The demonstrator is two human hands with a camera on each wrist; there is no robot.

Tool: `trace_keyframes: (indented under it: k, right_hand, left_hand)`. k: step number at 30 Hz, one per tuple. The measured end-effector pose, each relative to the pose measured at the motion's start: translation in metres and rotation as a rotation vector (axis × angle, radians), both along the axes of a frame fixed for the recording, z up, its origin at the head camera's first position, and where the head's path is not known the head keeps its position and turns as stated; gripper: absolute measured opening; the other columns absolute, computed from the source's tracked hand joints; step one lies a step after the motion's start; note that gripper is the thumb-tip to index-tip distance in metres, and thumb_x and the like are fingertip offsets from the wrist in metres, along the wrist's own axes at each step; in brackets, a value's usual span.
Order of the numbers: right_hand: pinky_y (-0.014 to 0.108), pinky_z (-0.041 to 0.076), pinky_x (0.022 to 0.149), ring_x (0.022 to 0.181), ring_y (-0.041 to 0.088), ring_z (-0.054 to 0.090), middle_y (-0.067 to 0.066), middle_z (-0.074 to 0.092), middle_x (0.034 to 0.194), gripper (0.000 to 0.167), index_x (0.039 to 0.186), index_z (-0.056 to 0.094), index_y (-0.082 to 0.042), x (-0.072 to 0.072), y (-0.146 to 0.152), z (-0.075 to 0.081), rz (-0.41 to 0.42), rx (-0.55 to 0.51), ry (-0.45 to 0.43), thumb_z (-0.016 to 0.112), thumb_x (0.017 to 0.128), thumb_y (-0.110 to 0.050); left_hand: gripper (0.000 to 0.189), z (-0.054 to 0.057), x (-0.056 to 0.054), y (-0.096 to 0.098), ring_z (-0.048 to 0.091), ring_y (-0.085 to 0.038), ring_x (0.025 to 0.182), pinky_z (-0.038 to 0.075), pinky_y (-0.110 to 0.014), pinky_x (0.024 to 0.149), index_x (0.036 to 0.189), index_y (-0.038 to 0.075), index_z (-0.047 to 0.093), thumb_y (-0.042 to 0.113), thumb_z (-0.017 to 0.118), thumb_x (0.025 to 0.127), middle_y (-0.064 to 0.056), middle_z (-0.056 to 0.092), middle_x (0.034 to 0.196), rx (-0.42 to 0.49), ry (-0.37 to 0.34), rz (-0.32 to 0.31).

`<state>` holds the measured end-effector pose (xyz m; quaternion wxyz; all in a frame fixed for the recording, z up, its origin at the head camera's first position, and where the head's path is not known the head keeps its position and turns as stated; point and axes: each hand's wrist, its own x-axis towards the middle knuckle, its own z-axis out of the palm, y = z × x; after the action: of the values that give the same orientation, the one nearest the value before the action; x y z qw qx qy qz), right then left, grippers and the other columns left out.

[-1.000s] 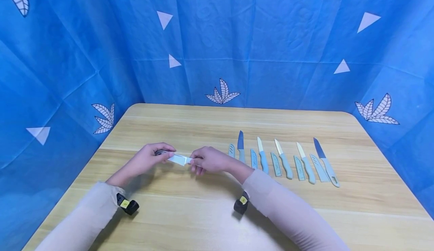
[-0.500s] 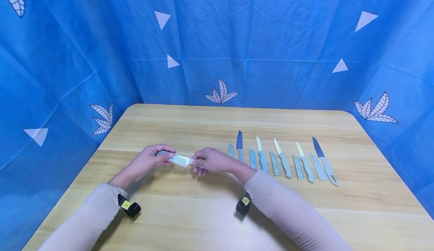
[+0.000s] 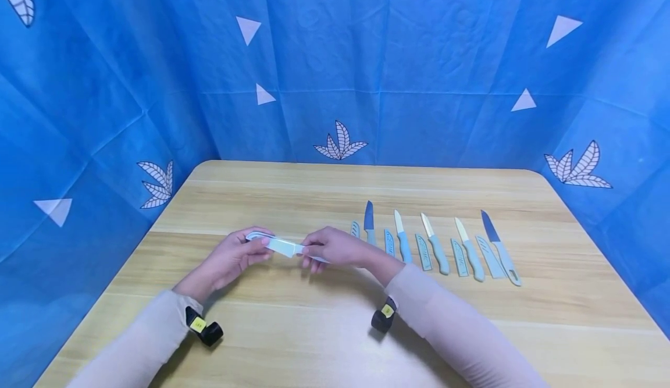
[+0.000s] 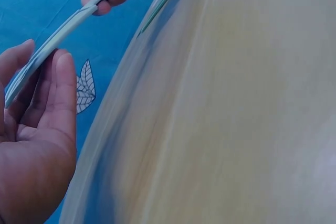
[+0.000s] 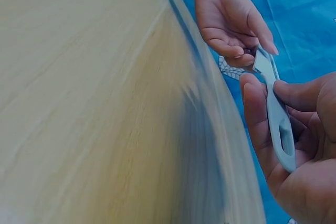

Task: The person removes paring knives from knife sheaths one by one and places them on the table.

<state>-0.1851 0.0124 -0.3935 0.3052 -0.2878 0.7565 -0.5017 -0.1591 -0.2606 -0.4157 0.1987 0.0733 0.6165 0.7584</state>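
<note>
In the head view, a knife in a pale blue-green blade sheath [image 3: 280, 246] is held above the left-middle part of the table. My left hand [image 3: 225, 260] pinches the sheath between thumb and fingers near its far-left end. The knife's handle [image 5: 278, 114], with a long slot near its butt, is gripped by my right hand [image 3: 337, 247]. Seen from the left wrist, the sheath [image 4: 58, 38] runs up edge-on from the left hand to the right. The sheath hides the blade.
To the right, several knives lie in a row on the wooden table [image 3: 335, 335], each with a sheath beside it. Two blades are dark blue, such as the rightmost knife [image 3: 500, 248]; the others are pale. A blue patterned cloth [image 3: 324, 39] stands behind.
Both hands have shifted slightly right with the sheathed knife. More of the sheath shows by the left fingers. The row of knives on the table has stayed put.
</note>
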Motion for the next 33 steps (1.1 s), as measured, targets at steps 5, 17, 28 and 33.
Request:
trace_keyframes:
  k: [5,17,28,33]
  right_hand:
    - [0.036,0.061,0.071,0.077,0.025,0.068,0.010,0.070,0.089,0.020,0.110,0.066,0.001,0.003,0.009,0.003,-0.003,0.005,-0.008,0.053,0.101,-0.012]
    - [0.037,0.061,0.073,0.077,0.025,0.068,0.018,0.070,0.096,0.023,0.114,0.065,0.004,0.008,0.031,0.003,-0.004,-0.051,-0.068,0.053,0.102,-0.011]
    - [0.038,0.061,0.072,0.076,0.025,0.068,0.020,0.069,0.095,0.024,0.114,0.063,0.006,0.014,0.053,0.002,-0.024,-0.074,-0.117,0.052,0.102,-0.011]
    - [0.036,0.061,0.071,0.075,0.024,0.068,0.020,0.069,0.095,0.024,0.114,0.063,0.007,0.015,0.061,-0.001,-0.038,-0.078,-0.124,0.052,0.102,-0.010]
  left_hand:
    - [0.018,0.000,0.004,0.006,0.067,-0.021,0.096,0.054,-0.034,0.094,0.114,0.006,0.067,0.007,0.057,0.099,-0.011,0.067,0.107,0.043,-0.001,-0.033]
    - [0.022,-0.001,0.009,0.026,0.067,-0.021,0.098,0.051,-0.037,0.098,0.116,0.004,0.067,0.006,0.050,0.102,-0.012,0.067,0.110,0.199,-0.041,-0.080]
    - [0.029,-0.005,0.015,0.050,0.063,-0.028,0.110,0.047,-0.041,0.103,0.127,0.003,0.060,0.012,0.044,0.105,-0.014,0.063,0.121,0.282,-0.054,-0.139]
    - [0.033,-0.007,0.018,0.063,0.061,-0.029,0.112,0.045,-0.041,0.104,0.134,-0.001,0.051,0.014,0.044,0.105,-0.016,0.060,0.124,0.288,-0.093,-0.130]
